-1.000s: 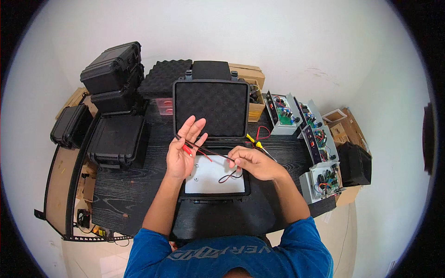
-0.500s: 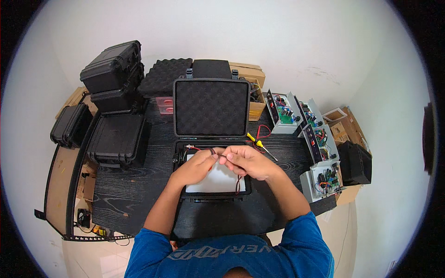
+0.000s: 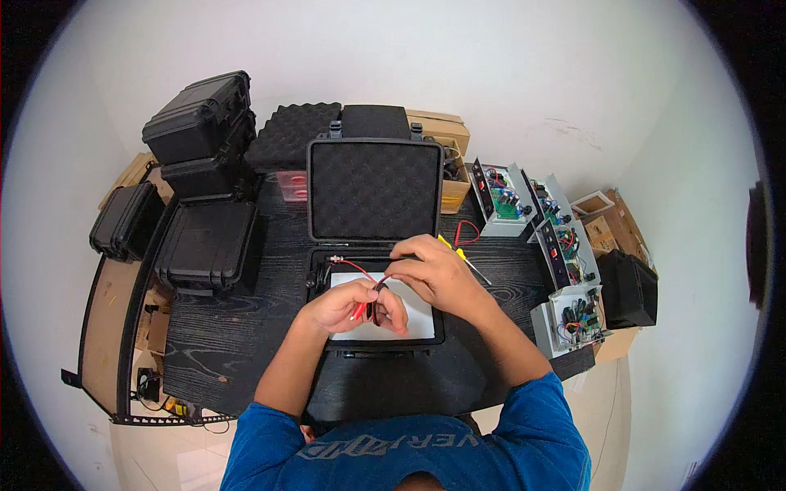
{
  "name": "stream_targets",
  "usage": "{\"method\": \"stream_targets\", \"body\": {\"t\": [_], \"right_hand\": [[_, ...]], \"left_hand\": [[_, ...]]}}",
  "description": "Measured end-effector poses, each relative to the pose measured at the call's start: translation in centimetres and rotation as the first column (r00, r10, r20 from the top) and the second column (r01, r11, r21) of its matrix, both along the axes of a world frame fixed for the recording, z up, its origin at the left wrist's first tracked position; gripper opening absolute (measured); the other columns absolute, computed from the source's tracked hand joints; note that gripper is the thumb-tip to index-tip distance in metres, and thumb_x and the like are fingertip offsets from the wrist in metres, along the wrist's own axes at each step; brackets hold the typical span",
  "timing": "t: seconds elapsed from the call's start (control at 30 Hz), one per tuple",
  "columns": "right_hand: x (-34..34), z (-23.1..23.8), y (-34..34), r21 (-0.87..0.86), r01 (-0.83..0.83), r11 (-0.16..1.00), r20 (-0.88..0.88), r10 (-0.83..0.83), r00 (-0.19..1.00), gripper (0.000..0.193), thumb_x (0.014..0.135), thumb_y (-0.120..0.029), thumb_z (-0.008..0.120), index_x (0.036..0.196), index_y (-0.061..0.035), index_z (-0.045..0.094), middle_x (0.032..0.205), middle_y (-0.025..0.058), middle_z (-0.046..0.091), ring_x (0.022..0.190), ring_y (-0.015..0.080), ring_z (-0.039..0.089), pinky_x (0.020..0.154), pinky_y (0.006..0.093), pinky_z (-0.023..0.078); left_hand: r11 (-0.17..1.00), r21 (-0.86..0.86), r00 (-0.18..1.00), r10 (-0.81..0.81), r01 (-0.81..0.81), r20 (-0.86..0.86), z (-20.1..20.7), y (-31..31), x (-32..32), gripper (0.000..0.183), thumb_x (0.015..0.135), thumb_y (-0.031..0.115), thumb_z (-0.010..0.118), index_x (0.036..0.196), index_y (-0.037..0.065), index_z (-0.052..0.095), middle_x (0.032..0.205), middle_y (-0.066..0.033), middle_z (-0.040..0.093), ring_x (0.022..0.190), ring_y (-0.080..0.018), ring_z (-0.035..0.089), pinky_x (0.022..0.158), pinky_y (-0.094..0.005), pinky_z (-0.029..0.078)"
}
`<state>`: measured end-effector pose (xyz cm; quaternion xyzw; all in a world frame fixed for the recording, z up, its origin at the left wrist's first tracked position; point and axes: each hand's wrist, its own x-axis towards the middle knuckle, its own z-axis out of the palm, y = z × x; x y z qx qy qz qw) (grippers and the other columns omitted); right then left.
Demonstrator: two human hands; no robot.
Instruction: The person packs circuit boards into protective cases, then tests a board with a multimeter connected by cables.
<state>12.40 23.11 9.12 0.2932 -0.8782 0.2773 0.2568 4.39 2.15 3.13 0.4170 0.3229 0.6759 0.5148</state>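
Observation:
Over an open black hard case [image 3: 440, 323], my left hand [image 3: 348, 305] is closed round a red and black test lead [image 3: 358, 264]. The lead's red clip end [image 3: 358, 312] pokes out below my left thumb, and dark loops of it hang by the fingers. My right hand [image 3: 438, 277] pinches the lead just above the left hand, thumb and fingertips together. A metal connector [image 3: 336, 259] on the red wire lies at the case's far left inside edge. A white sheet [image 3: 417, 321] covers much of the case floor, partly hidden by my hands. Egg-crate foam [image 3: 374, 190] lines the raised lid.
Closed black cases [image 3: 205, 245] are stacked on the left. Grey chassis with circuit boards [image 3: 573, 319] line the table's right side. A yellow screwdriver [image 3: 463, 252] lies right of the case. Behind stand foam sheets [image 3: 295, 135] and a cardboard box [image 3: 454, 196].
My left hand has turned and lowered a little, now wrapped round the lead with its red end showing. My right hand has shifted slightly right and up, still pinching the lead.

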Motion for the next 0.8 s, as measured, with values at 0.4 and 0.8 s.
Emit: {"method": "stream_targets", "body": {"t": [0.4, 0.8], "right_hand": [[-0.3, 0.7, 3.6, -0.111, -0.116, 0.987, 0.341, 0.147, 0.928, 0.014, 0.100, -0.013, 0.061, 0.094, -0.0029, 0.069, 0.110, 0.0088, 0.058, 0.104, 0.0235, 0.058, 0.095, 0.0359, 0.047], [-0.7, -3.0, 8.1, -0.701, 0.029, 0.712, 0.663, 0.636, 0.395, 0.044, 0.108, -0.042, 0.049, 0.081, -0.0081, 0.052, 0.067, -0.0013, 0.046, 0.058, 0.0110, 0.044, 0.056, 0.0271, 0.037]], "left_hand": [[0.892, 0.452, 0.980, -0.087, -0.004, 0.181, -0.3, -0.6, -1.3, 0.058, 0.097, 0.031, 0.032, 0.075, -0.009, 0.068, 0.093, -0.0303, 0.069, 0.094, -0.0443, 0.066, 0.097, -0.0555, 0.052], [0.808, 0.552, 0.928, -0.019, -0.204, 0.371, 0.2, -1.0, -1.9, 0.057, 0.096, 0.032, 0.031, 0.074, -0.007, 0.067, 0.088, -0.0223, 0.067, 0.093, -0.0378, 0.063, 0.100, -0.0549, 0.052]]}}
